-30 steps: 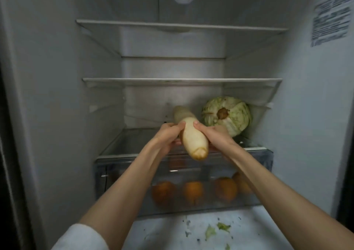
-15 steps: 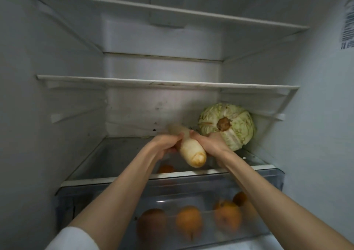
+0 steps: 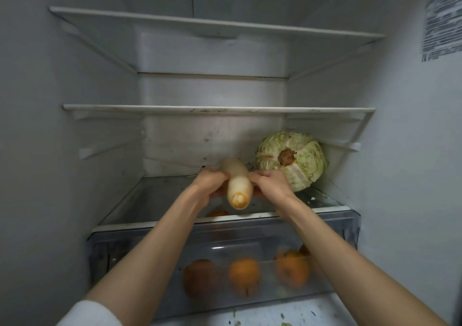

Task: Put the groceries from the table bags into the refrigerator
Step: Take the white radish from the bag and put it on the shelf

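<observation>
Both hands, left hand (image 3: 209, 184) and right hand (image 3: 271, 185), hold the long white radish (image 3: 237, 187) tight, pointing into the fridge, just left of the cabbage (image 3: 292, 160).

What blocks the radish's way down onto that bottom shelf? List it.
Nothing visible. The left hand and right hand hold the white radish over the glass shelf, which looks bare beneath it. The cabbage sits to its right, close to the right hand.

Radish (image 3: 237, 187) deeper over glass shelf (image 3: 155, 200)
</observation>
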{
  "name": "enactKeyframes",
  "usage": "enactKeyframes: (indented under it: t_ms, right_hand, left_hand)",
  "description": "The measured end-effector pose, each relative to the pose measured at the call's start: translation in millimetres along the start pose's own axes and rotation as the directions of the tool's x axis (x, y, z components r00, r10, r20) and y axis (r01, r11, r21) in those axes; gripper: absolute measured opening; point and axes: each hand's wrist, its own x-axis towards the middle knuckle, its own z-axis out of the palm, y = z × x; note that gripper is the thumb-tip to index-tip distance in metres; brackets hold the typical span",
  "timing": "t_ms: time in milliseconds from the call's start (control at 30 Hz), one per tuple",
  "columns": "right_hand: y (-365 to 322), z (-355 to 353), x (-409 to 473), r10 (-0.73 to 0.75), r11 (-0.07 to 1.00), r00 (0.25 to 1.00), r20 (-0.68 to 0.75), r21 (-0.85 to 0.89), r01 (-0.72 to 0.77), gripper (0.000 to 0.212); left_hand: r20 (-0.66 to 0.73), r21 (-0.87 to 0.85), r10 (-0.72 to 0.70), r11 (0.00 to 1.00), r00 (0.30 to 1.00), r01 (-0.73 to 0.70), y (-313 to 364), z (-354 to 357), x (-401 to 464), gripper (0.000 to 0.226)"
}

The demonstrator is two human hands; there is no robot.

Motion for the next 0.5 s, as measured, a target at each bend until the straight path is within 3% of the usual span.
enactKeyframes:
  t_ms: [100,200,367,500]
  right_hand:
    - [-3,-2,-11,-0.062,0.995,0.997,0.035,-0.074,0.065,0.031]
    - [-6,-8,-34,-0.205,0.935,0.978,0.046,-0.288,0.209,0.038]
    - [-4,-25,-83,-0.389,0.742,0.907,0.162,-0.528,0.412,0.051]
    - [7,-33,-140,-0.416,0.701,0.867,0.276,-0.510,0.499,0.057]
  left_hand:
    - [0.012,0.054,0.040,0.998,0.999,-0.041,7,-3,-24,0.020]
    - [-0.037,0.189,0.221,0.959,0.975,-0.211,15,-2,-56,0.028]
    - [-0.041,0.662,0.467,0.675,0.883,-0.326,7,-16,-122,0.053]
    - [-0.027,0.809,0.548,0.503,0.836,-0.304,-16,-18,-194,0.054]
